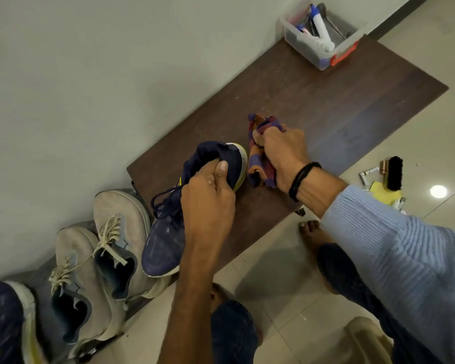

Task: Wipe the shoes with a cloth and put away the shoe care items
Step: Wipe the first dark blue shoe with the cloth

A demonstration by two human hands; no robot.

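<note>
Sleeve: a pale blue ribbed sleeve [405,253] fills the lower right of the frame, ending short of a black wristband [300,179].
Floor: pale tiles [286,298] along the bottom, with a bare foot [313,232] at the counter's near edge.
Hands: apart, each holding its own thing.
Left hand [208,195]: at frame centre, fingers curled over the heel collar of the navy shoe [163,243], thumb lying on the outside of the heel.
Navy shoe: on the counter, long axis running from lower left to upper right. The toe points toward the lower left, at the counter's near edge, and the heel with its white and yellow sole edge points to the upper right, toward the cloth.
Right hand [284,153]: just right of the heel, clenched around the bunched striped cloth [258,169].
Striped cloth: purple and orange, close against the shoe's heel; I cannot tell whether they touch.
Counter [326,106]: dark brown wood, running diagonally toward the upper right along a pale wall.
Grey shoes [121,232]: a laced pair at lower left, beside the navy toe.
Second navy shoe [3,319]: bottom left corner.
Brush [394,174]: black bristles, on the floor at the right edge, by a yellow cloth [381,191].
Plastic box [323,59]: clear, at the counter's far end in the upper right, holding a white bottle [322,30].
</note>
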